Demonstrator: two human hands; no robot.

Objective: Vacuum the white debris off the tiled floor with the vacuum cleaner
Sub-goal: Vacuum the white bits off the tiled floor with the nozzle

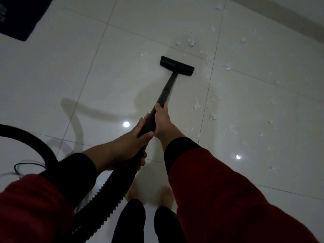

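A black vacuum wand (168, 88) runs from my hands up to a flat black floor head (176, 65) resting on the pale tiled floor (87, 71). My right hand (162, 120) grips the wand higher up; my left hand (133, 137) grips it lower, where the ribbed black hose (112, 188) joins. White debris (191, 41) lies scattered beyond and to the right of the head, with more scraps (196, 106) to the right of the wand and down the right side.
A dark mat (21, 16) lies at the top left. The hose loops round on the left (35, 142), beside a thin black cable (22, 166). A wall base (289, 16) runs along the top right. My bare feet (166, 195) stand below the hands.
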